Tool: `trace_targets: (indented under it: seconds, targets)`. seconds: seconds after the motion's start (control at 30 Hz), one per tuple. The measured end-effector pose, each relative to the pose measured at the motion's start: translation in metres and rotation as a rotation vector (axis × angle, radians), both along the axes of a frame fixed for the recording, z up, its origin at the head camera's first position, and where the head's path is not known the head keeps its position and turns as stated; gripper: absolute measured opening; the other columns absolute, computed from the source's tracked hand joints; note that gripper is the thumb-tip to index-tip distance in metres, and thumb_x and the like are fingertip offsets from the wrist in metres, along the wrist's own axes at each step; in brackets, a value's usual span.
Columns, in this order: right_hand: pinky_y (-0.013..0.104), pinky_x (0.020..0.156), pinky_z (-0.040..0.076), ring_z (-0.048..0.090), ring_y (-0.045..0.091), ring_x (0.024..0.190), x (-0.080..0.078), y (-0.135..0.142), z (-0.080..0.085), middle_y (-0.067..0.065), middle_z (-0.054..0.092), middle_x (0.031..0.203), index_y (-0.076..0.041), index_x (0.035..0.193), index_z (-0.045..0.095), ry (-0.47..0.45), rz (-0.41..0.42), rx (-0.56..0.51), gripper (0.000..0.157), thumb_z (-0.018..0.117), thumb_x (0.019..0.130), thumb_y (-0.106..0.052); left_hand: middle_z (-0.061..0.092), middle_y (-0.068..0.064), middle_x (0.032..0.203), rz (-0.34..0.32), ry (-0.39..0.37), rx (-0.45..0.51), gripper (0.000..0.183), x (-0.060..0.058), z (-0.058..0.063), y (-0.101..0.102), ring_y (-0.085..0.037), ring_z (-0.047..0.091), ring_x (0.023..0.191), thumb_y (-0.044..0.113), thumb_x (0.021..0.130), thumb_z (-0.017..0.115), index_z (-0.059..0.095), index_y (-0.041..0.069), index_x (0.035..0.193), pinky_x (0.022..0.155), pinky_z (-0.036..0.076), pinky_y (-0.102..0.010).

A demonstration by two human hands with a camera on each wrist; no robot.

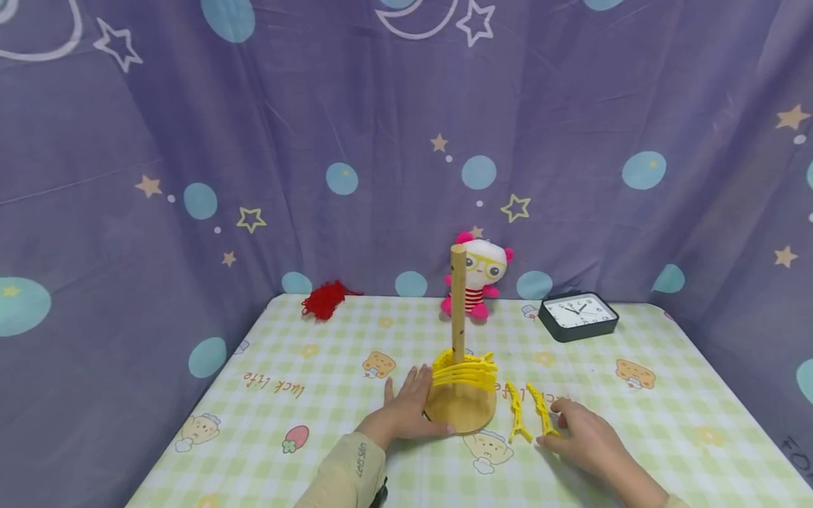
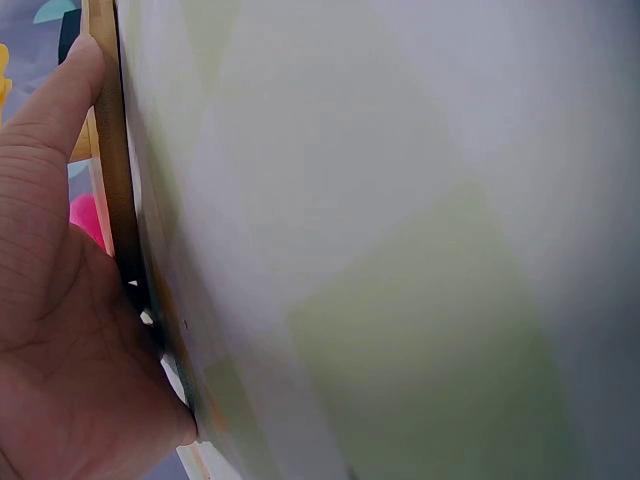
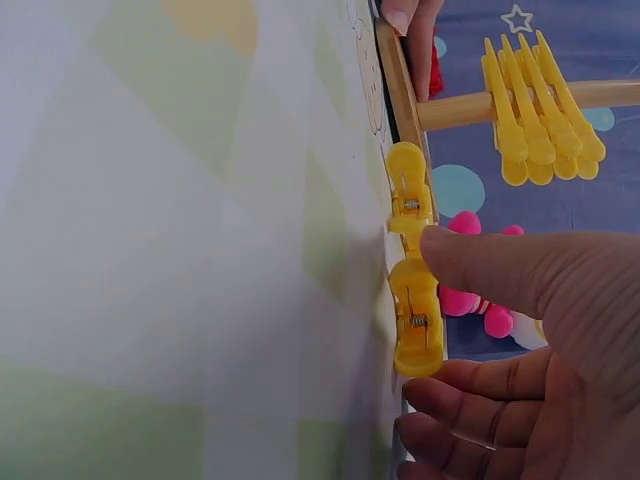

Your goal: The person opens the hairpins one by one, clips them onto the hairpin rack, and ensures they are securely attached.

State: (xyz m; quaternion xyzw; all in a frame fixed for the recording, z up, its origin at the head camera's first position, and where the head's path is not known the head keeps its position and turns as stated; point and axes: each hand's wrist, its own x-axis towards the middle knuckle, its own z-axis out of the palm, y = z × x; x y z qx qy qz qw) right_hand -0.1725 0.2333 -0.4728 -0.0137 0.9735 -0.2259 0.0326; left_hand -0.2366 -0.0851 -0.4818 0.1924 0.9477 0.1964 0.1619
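A round wooden stand [image 1: 460, 413] with an upright pole [image 1: 459, 296] has several yellow clothes pegs [image 3: 540, 120] clipped onto the pole. My left hand [image 1: 406, 413] rests against the left side of its base, fingers extended along the rim and thumb [image 2: 60, 100] straight along the front edge. Two loose yellow pegs lie right of the stand: a left peg [image 1: 517, 413] and a right peg [image 1: 543, 413]. Around the near end of the right peg, my right hand [image 1: 587, 437] has its thumb and index finger in a pinch. Springs show between the pegs' handles in the right wrist view.
A pink and white plush toy [image 1: 476, 275] sits behind the pole. The black-framed clock [image 1: 579, 314] lies at the back right of the checked tablecloth [image 1: 267, 437], and a red yarn bundle [image 1: 327, 300] at the back left. A purple curtain [image 1: 381, 106] hangs behind.
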Motion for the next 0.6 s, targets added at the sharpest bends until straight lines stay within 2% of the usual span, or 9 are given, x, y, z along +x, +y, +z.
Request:
trace_targets:
  seconds: [0.1, 0.2, 0.4, 0.53, 0.6]
  targets:
    - [0.033, 0.060, 0.039, 0.044, 0.016, 0.067, 0.0023, -0.0021, -0.0017, -0.001, 0.050, 0.077, -0.009, 0.093, 0.059, 0.008, -0.003, 0.010, 0.054, 0.086, 0.066, -0.047, 0.003, -0.004, 0.164, 0.001, 0.003, 0.000, 0.117, -0.0001, -0.0001, -0.0002, -0.024, -0.001, 0.150, 0.075, 0.076, 0.062, 0.006, 0.012, 0.158, 0.112, -0.010, -0.061]
    - [0.032, 0.058, 0.037, 0.043, 0.016, 0.066, 0.0033, -0.0040, -0.0031, 0.000, 0.047, 0.075, -0.012, 0.084, 0.055, 0.004, -0.008, 0.031, 0.052, 0.086, 0.064, -0.048, 0.003, -0.004, 0.164, 0.001, 0.007, 0.003, 0.118, -0.0003, -0.0012, -0.0004, -0.024, -0.001, 0.150, 0.075, 0.076, 0.062, 0.006, 0.012, 0.158, 0.112, -0.009, -0.061]
    - [0.032, 0.057, 0.035, 0.042, 0.017, 0.064, 0.0027, -0.0047, -0.0040, 0.001, 0.047, 0.072, -0.013, 0.080, 0.056, -0.006, -0.010, 0.059, 0.042, 0.085, 0.070, -0.041, 0.003, -0.005, 0.164, -0.003, 0.015, 0.007, 0.118, -0.0009, -0.0036, -0.0002, -0.024, -0.001, 0.150, 0.076, 0.075, 0.061, 0.006, 0.011, 0.158, 0.112, -0.010, -0.061]
    - [0.032, 0.055, 0.032, 0.041, 0.017, 0.062, 0.0024, -0.0013, -0.0028, 0.000, 0.045, 0.069, -0.015, 0.080, 0.055, 0.033, -0.019, 0.049, 0.036, 0.084, 0.072, -0.035, 0.003, -0.005, 0.164, -0.007, 0.018, 0.003, 0.119, -0.0013, -0.0040, -0.0003, -0.024, -0.001, 0.150, 0.077, 0.075, 0.061, 0.006, 0.011, 0.158, 0.112, -0.009, -0.062]
    - [0.032, 0.056, 0.034, 0.043, 0.016, 0.063, 0.0021, 0.0010, -0.0002, -0.002, 0.049, 0.070, -0.014, 0.084, 0.059, 0.063, -0.024, 0.040, 0.033, 0.084, 0.073, -0.033, 0.003, -0.005, 0.164, -0.009, 0.018, 0.000, 0.118, -0.0016, -0.0034, -0.0005, -0.024, -0.001, 0.150, 0.077, 0.076, 0.060, 0.006, 0.011, 0.158, 0.112, -0.009, -0.062]
